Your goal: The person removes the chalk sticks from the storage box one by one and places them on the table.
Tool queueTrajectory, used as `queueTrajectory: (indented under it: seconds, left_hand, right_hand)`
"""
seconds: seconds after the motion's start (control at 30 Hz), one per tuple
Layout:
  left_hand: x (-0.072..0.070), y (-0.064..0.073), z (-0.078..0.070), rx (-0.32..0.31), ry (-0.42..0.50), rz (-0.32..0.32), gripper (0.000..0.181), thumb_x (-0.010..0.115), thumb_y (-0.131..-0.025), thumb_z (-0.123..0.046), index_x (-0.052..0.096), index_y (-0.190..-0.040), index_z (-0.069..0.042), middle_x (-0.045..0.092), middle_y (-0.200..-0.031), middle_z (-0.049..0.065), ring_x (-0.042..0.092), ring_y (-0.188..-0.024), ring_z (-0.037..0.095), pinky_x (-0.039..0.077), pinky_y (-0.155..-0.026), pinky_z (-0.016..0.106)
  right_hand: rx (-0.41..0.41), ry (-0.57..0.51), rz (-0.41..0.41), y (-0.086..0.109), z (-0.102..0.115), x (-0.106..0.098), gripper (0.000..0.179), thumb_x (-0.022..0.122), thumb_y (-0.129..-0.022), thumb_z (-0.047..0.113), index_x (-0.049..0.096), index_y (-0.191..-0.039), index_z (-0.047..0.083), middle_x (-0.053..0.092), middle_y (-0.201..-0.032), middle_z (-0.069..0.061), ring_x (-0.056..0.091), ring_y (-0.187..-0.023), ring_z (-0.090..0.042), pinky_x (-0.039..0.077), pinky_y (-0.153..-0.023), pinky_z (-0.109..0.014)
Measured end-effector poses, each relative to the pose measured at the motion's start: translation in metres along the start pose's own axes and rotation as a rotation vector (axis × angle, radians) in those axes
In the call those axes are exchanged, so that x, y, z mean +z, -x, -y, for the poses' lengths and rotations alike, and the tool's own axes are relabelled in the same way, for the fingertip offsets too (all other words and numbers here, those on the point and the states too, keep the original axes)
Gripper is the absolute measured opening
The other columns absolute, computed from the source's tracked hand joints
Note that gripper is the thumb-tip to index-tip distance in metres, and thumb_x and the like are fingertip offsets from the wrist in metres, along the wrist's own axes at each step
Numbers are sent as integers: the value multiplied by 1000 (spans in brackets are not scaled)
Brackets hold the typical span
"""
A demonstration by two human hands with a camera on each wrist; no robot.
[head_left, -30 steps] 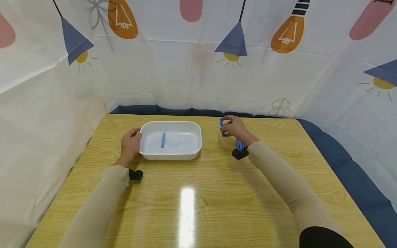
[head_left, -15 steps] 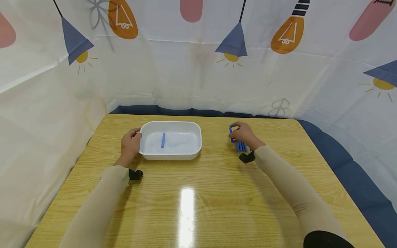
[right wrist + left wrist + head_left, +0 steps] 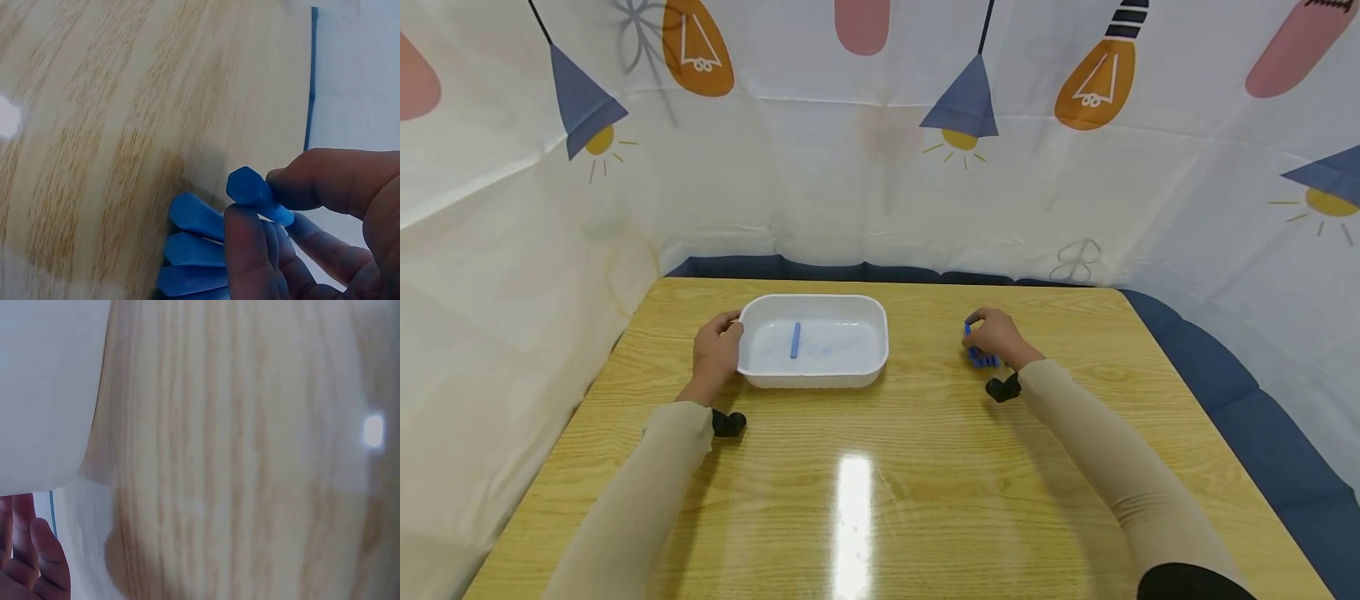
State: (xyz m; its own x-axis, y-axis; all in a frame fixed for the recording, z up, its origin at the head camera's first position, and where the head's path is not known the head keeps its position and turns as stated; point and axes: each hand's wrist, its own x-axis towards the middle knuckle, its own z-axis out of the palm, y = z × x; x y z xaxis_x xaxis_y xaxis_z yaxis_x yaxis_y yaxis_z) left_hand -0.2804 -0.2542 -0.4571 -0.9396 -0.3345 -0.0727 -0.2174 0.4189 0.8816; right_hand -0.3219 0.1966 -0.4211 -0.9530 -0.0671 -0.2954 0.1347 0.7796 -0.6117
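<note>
My left hand [image 3: 716,353] grips the left end of a white rectangular plastic tub [image 3: 813,381], its thumb by the rim. Inside the tub lies one blue stick [image 3: 794,341], with faint blue marks on the bottom. In the right wrist view my right hand [image 3: 337,219] pinches a blue six-sided stick [image 3: 247,187] between thumb and fingers. Several like blue sticks [image 3: 194,250] lie side by side on the table, right beside and below the held one. My hand partly hides that row. Left wrist view: fingers [image 3: 49,553] show at the tub's corner.
A wood-grain table [image 3: 917,467] bears everything, with a bright reflection near its front. Behind it hangs a white curtain [image 3: 820,183] printed with lamps and bulbs. Dark blue padding [image 3: 1210,358] runs along the right and far edges.
My right hand has moved right and nearer to me with the blue stick, over to the row on the table. The left hand and the tub have stayed put.
</note>
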Motion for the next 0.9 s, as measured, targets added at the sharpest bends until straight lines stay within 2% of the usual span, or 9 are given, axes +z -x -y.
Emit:
queueTrajectory:
  seconds: [0.17, 0.43, 0.6, 0.77, 0.9]
  left_hand:
    - [1, -1, 0, -8, 8, 1, 48, 37, -99, -35, 49, -141, -16, 51, -138, 14, 50, -119, 31, 47, -100, 45]
    - [-2, 1, -1, -15, 17, 3, 48, 37, -99, -34, 49, -141, -15, 49, -141, 14, 49, -123, 32, 44, -103, 46]
    - [-2, 1, -2, -16, 17, 5, 48, 36, -99, -34, 49, -142, -14, 49, -142, 14, 48, -123, 32, 44, -104, 46]
    - [-2, 0, 0, -13, 13, 8, 49, 35, -99, -35, 48, -142, -15, 49, -142, 14, 48, -124, 32, 44, -104, 46]
    - [-2, 0, 0, -9, 18, 5, 49, 36, -99, -35, 48, -142, -15, 49, -141, 14, 49, -122, 32, 44, -103, 46]
  right_hand:
    - [17, -14, 14, 0, -2, 1, 52, 64, -85, 14, 52, -134, 3, 55, -125, -27, 66, -72, -20, 57, -66, -34]
    - [37, -13, 19, -4, -6, 3, 52, 66, -84, 15, 51, -132, 1, 58, -118, -26, 66, -71, -19, 57, -64, -32]
    - [40, 22, 7, -7, -7, 5, 53, 67, -82, 16, 52, -130, 0, 59, -114, -25, 66, -67, -17, 55, -61, -29]
    - [31, 87, 6, -9, -5, 7, 52, 70, -81, 18, 55, -127, -1, 64, -102, -20, 63, -64, -16, 52, -57, -28]
    - [20, 128, 18, -7, -1, 7, 51, 70, -82, 18, 55, -126, -1, 65, -100, -19, 63, -65, -18, 51, -57, -29]
